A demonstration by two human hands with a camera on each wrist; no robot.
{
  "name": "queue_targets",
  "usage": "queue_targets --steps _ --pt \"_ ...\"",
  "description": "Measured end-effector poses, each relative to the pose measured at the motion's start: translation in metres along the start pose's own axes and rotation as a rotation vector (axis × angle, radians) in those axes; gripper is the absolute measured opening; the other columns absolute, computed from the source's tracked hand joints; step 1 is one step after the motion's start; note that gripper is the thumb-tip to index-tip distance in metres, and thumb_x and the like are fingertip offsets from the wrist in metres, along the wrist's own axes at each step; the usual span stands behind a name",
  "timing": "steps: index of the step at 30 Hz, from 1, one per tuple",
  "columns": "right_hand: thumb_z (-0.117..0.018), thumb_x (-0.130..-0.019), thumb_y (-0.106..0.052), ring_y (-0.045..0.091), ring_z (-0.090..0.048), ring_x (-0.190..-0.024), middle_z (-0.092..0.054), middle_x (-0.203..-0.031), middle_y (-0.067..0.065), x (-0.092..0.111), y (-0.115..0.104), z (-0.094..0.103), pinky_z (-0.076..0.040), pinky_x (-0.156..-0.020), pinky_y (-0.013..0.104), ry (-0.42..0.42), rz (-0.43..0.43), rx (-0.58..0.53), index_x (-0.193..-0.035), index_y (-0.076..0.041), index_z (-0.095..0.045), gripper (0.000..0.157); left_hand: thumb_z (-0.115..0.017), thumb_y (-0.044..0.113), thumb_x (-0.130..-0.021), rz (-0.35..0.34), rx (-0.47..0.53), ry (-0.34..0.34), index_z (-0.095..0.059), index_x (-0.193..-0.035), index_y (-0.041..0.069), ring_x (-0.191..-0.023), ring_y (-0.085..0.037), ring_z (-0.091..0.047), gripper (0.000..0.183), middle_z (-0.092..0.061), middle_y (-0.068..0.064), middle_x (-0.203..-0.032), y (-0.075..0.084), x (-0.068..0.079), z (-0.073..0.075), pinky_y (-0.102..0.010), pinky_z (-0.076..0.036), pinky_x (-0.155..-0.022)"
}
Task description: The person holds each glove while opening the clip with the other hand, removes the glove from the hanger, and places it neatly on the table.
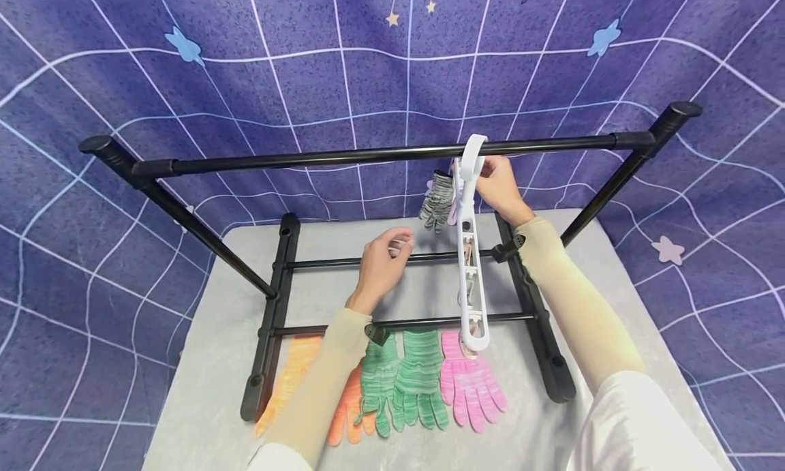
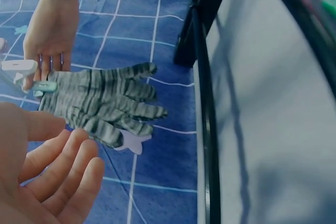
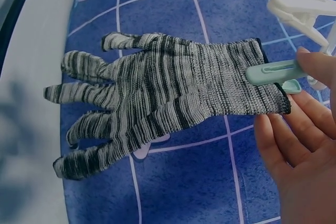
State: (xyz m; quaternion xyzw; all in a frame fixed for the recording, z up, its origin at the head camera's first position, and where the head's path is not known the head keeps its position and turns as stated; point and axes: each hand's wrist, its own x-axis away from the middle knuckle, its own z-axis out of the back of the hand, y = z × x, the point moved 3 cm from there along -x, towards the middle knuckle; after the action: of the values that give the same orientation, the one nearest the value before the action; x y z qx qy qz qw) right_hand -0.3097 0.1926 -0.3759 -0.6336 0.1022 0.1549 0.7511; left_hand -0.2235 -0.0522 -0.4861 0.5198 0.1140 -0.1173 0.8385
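A black-and-white striped knit glove (image 3: 157,85) hangs fingers down from the far end of a white clip hanger (image 1: 471,178), which hooks over the rack's top bar. A pale green clip (image 3: 275,72) bites the glove's cuff. My right hand (image 1: 501,188) pinches this clip, its thumb on the clip's end and fingers behind the cuff. Left of the hanger and lower, my left hand (image 1: 381,266) is held in the air with loosely bent fingers and nothing in them. In the left wrist view, it appears close to the glove but apart from it.
A black rack with a top bar (image 1: 319,158) and two lower crossbars stands on the grey table (image 1: 202,389). Along its near side lie orange gloves (image 1: 294,369), green gloves (image 1: 420,372) and a pink glove (image 1: 472,382). A blue-purple curtain (image 1: 374,82) surrounds the table.
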Motion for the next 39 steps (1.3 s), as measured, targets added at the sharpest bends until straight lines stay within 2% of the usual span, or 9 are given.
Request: queue_targets --steps 3,5,13,16,21,26,29,35,39 --pt "-0.077 -0.093 0.000 -0.006 -0.069 -0.080 -0.072 -0.082 -0.024 -0.001 0.000 0.001 -0.055 -0.079 0.014 0.004 0.023 0.055 -0.107 0.014 -0.074 0.020 -0.072 0.019 -0.104 -0.018 -0.006 -0.009 -0.077 -0.123 0.010 -0.094 -0.017 -0.074 0.022 -0.079 -0.002 -0.108 0.005 -0.011 -0.002 -0.029 -0.061 -0.086" --pt "-0.077 -0.093 0.000 -0.007 -0.068 -0.079 -0.070 -0.081 -0.025 -0.001 0.000 0.001 -0.055 -0.078 0.014 0.007 0.027 0.082 -0.108 0.016 -0.073 0.022 -0.072 0.019 -0.104 -0.032 -0.010 -0.014 -0.077 -0.124 0.008 -0.094 -0.017 -0.074 0.023 -0.079 -0.003 -0.109 0.008 -0.018 -0.004 -0.029 -0.061 -0.086" --pt "-0.073 -0.093 0.002 -0.008 -0.067 -0.083 -0.077 -0.096 0.004 0.000 0.000 0.003 -0.056 -0.085 0.014 0.004 0.015 0.119 -0.111 0.019 -0.072 0.025 -0.071 0.018 -0.104 -0.048 0.029 0.004 -0.073 -0.128 0.004 -0.101 -0.018 -0.073 0.028 -0.077 -0.007 -0.116 0.018 -0.051 -0.011 -0.028 -0.060 -0.090" --pt "-0.073 -0.093 0.004 -0.008 -0.067 -0.083 -0.076 -0.095 0.005 0.000 0.000 0.002 -0.055 -0.085 0.014 0.001 0.014 0.114 -0.111 0.019 -0.072 0.024 -0.071 0.023 -0.105 -0.043 0.029 0.017 -0.069 -0.134 0.005 -0.109 -0.020 -0.071 0.034 -0.073 -0.007 -0.125 0.023 -0.064 -0.013 -0.031 -0.060 -0.095" --pt "-0.072 -0.092 0.004 -0.007 -0.067 -0.081 -0.076 -0.091 -0.001 0.000 -0.001 0.002 -0.055 -0.083 0.014 0.000 0.010 0.106 -0.109 0.019 -0.072 0.022 -0.070 0.028 -0.106 -0.028 0.021 0.014 -0.062 -0.146 0.007 -0.126 -0.027 -0.065 0.046 -0.066 -0.009 -0.141 0.030 -0.082 -0.019 -0.040 -0.057 -0.105" --pt "-0.076 -0.091 0.002 -0.005 -0.066 -0.078 -0.074 -0.084 -0.011 0.001 -0.003 0.002 -0.054 -0.079 0.015 0.000 0.011 0.122 -0.103 0.014 -0.074 0.017 -0.070 0.030 -0.106 0.021 0.010 -0.014 -0.058 -0.151 0.010 -0.133 -0.025 -0.062 0.051 -0.064 -0.007 -0.148 0.034 -0.095 -0.025 -0.039 -0.053 -0.109" --pt "-0.078 -0.091 0.000 -0.006 -0.066 -0.079 -0.073 -0.083 -0.011 0.001 -0.004 0.002 -0.054 -0.081 0.015 -0.001 0.013 0.133 -0.102 0.014 -0.074 0.018 -0.068 0.029 -0.107 0.031 0.016 -0.034 -0.058 -0.152 0.011 -0.134 -0.024 -0.062 0.050 -0.064 -0.006 -0.148 0.035 -0.101 -0.028 -0.040 -0.052 -0.111" --pt "-0.075 -0.092 0.000 -0.002 -0.069 -0.087 -0.077 -0.097 0.008 0.001 -0.006 0.001 -0.056 -0.091 0.017 -0.006 0.014 0.146 -0.109 0.019 -0.072 0.025 -0.065 0.023 -0.109 0.003 0.053 -0.053 -0.058 -0.152 0.009 -0.131 -0.021 -0.064 0.046 -0.068 -0.008 -0.144 0.038 -0.110 -0.031 -0.041 -0.051 -0.113" --pt "-0.072 -0.093 0.003 -0.002 -0.069 -0.088 -0.077 -0.098 0.010 0.000 -0.007 0.001 -0.056 -0.092 0.017 -0.006 0.004 0.147 -0.110 0.020 -0.072 0.024 -0.064 0.023 -0.110 0.000 0.045 -0.059 -0.061 -0.150 0.012 -0.127 -0.018 -0.067 0.042 -0.070 -0.007 -0.141 0.039 -0.113 -0.032 -0.030 -0.052 -0.109"
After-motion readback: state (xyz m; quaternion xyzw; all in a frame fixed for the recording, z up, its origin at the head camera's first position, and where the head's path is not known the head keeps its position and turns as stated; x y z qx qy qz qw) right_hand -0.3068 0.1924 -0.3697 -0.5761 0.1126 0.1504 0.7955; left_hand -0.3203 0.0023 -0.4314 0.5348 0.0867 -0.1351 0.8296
